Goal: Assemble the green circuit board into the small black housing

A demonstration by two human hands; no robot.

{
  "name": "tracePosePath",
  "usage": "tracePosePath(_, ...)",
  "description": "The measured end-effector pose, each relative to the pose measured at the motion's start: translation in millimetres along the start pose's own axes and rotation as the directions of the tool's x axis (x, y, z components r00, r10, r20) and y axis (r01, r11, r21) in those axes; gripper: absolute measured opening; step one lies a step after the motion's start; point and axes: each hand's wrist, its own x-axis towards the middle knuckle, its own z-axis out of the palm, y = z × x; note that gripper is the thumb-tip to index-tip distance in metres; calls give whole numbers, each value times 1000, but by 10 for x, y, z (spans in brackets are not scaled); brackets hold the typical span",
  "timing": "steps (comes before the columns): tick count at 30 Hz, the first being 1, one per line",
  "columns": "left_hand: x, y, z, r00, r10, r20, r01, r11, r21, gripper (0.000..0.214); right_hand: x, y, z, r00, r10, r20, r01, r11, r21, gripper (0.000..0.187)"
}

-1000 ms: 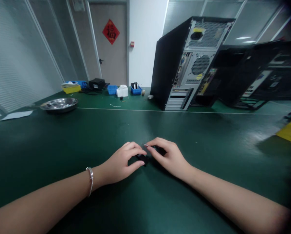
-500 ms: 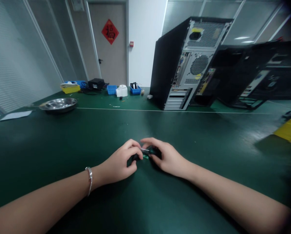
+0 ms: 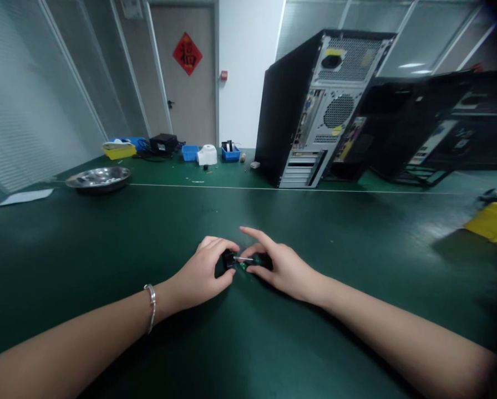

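Observation:
My left hand (image 3: pixel 204 271) is closed around a small black block-like part (image 3: pixel 228 259), with the thumb below and the fingers above it. In my right hand (image 3: pixel 279 266) is a screwdriver (image 3: pixel 262 260) with a dark handle and a thin metal shaft. The shaft points left and its tip meets or nearly meets the black part. My right index finger is stretched out above the shaft. Beneath the shaft, between the hands, shows a small green circuit board (image 3: pixel 243 266); whether a finger touches it I cannot tell.
Across the green table (image 3: pixel 169 221) stands a tall black computer case (image 3: pixel 290 111), with opened cases (image 3: pixel 415 122) beside it. A metal bowl (image 3: pixel 99 187) lies back left. Blue bins (image 3: pixel 231 155) and a white plastic part (image 3: pixel 207 155) line the back; a yellow bin (image 3: pixel 492 221) is at right.
My left fingers have opened somewhat, so more of the black part shows. My right index finger has lifted and straightened, and the screwdriver has shifted slightly left.

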Motion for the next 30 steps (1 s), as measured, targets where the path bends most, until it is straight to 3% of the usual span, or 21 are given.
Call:
tracePosePath(5,-17,-26,39,995,-67,-80,75,993,94,41,-7,27,33,995,12,-95,-11,1000,12,74)
tracePosePath(8,-24,-38,34,993,-104,-57,109,991,79,32,0,28,44,983,32,-178,-13,994,109,69)
tracePosePath(12,7,-73,2,994,-106,-30,99,981,-168,32,11,11,63,955,44,-293,20,978,210,64)
tracePosePath(15,42,-99,1,988,-157,14,147,887,-438,38,4,-22,81,937,23,-348,61,972,228,64)
tracePosePath(18,53,-77,7,979,-198,55,195,810,-553,42,-13,-75,99,926,3,-378,88,970,224,61)
tracePosePath(30,14,34,-24,992,-120,49,130,898,-421,37,-49,-168,144,941,-34,-336,116,967,226,56)
